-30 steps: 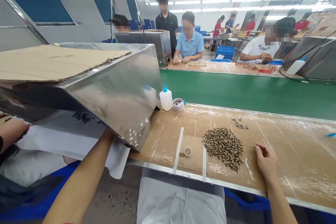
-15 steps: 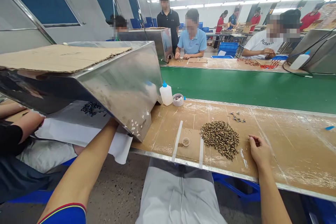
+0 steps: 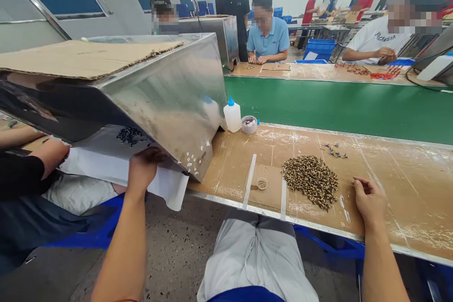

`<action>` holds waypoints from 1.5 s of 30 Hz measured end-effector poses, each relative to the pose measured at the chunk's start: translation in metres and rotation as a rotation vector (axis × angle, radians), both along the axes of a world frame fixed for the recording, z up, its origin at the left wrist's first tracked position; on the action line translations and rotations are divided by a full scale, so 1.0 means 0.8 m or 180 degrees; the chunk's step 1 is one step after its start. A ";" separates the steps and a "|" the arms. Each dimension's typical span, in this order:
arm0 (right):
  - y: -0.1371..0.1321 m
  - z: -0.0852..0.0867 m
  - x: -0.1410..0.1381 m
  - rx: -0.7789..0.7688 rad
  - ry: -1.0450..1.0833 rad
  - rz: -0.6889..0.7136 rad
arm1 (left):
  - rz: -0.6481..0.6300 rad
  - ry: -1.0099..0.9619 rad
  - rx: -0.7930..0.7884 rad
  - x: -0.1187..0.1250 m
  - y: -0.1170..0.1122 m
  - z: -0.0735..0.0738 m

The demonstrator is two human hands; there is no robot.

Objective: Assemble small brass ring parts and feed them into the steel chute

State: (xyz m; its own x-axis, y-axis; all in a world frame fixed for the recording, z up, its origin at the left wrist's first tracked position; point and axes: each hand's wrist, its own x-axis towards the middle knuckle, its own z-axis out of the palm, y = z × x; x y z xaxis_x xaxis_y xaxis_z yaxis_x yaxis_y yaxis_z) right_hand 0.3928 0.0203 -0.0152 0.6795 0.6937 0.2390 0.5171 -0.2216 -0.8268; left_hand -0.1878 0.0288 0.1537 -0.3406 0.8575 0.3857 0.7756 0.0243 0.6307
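Observation:
My left hand [image 3: 142,167] is at the open underside of the metal hood [image 3: 170,104], over white paper [image 3: 164,188]. Its fingers are curled and in shadow; what they hold, if anything, I cannot make out. Just beyond it lies a pile of small dark parts [image 3: 130,136]. On the cardboard-covered bench my right hand [image 3: 371,202] rests with fingers curled in, their tips partly hidden. To its left is a heap of small brass-and-black parts [image 3: 310,180]. A few blue-tipped pieces [image 3: 337,152] lie behind the heap. A small clear cup [image 3: 262,183] stands between two tape strips.
A white bottle with a blue cap [image 3: 232,117] and a round tub [image 3: 249,125] stand beside the hood. Past the bench runs a green belt [image 3: 318,101]. A co-worker's arm [image 3: 53,153] is close on the left; other people sit and stand across the belt.
My left hand has drawn back toward me from under the hood, so it now shows. My right hand stays by the heap. The whole view has shifted and tilted lower.

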 end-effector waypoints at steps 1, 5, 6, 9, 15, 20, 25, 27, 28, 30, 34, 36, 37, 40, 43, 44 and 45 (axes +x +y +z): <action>0.000 0.000 0.000 -0.0026 0.0003 -0.0027 | 0.0152 -0.0203 -0.0053 -0.008 -0.009 -0.011; 0.000 -0.002 0.000 -0.0098 0.0095 -0.0097 | 0.0599 -0.1104 -0.0224 -0.014 -0.080 -0.047; 0.000 -0.003 0.000 -0.0085 0.0116 -0.0100 | 0.0450 -0.1214 -0.0318 -0.008 -0.096 -0.055; 0.000 -0.002 0.000 -0.0071 0.0077 -0.0129 | -0.0196 -0.1545 -0.0714 0.027 -0.117 -0.077; -0.004 0.012 -0.007 -0.0105 0.0056 -0.0158 | -0.1402 -0.2091 -0.1218 0.112 -0.068 -0.124; -0.037 0.027 -0.039 -0.0277 -0.0244 -0.0271 | -0.1809 -0.2747 -0.1297 0.153 -0.033 -0.157; -0.080 0.047 -0.101 -0.0146 -0.0494 -0.0011 | -0.2219 -0.3180 -0.1238 0.171 -0.020 -0.176; -0.088 0.053 -0.131 -0.0148 -0.0520 0.0356 | -0.2262 -0.3168 -0.1233 0.176 -0.017 -0.178; -0.089 0.055 -0.147 -0.0159 -0.0473 0.0608 | -0.2274 -0.3142 -0.1263 0.179 -0.016 -0.178; -0.087 0.056 -0.178 -0.0138 -0.0298 0.1232 | -0.2304 -0.3091 -0.1387 0.184 -0.016 -0.177; -0.067 0.046 -0.227 -0.0111 0.0140 0.2076 | -0.2460 -0.3118 -0.1705 0.196 -0.021 -0.174; -0.055 0.039 -0.241 -0.0225 0.0385 0.2216 | -0.2560 -0.3101 -0.1809 0.200 -0.024 -0.176; -0.050 0.036 -0.246 -0.0286 0.0488 0.2266 | -0.2610 -0.3034 -0.1825 0.202 -0.025 -0.177; -0.035 0.033 -0.253 -0.0335 0.0637 0.2360 | -0.2736 -0.2725 -0.1678 0.205 -0.025 -0.184; -0.025 0.036 -0.258 -0.0203 0.0509 0.2472 | -0.2818 -0.2535 -0.1472 0.205 -0.022 -0.187; -0.023 0.038 -0.259 -0.0145 0.0429 0.2519 | -0.2836 -0.2515 -0.1442 0.204 -0.021 -0.188; -0.021 0.039 -0.261 -0.0091 0.0346 0.2561 | -0.2845 -0.2511 -0.1436 0.203 -0.021 -0.188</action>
State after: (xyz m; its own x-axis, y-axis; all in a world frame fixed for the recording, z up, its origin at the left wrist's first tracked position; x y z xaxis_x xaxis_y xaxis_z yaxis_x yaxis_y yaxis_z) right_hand 0.1840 0.0038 0.0162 -0.0116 0.9844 0.1753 0.4442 0.1621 -0.8811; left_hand -0.0250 0.0118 0.0030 0.4179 0.9076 -0.0412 0.0527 0.0211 0.9984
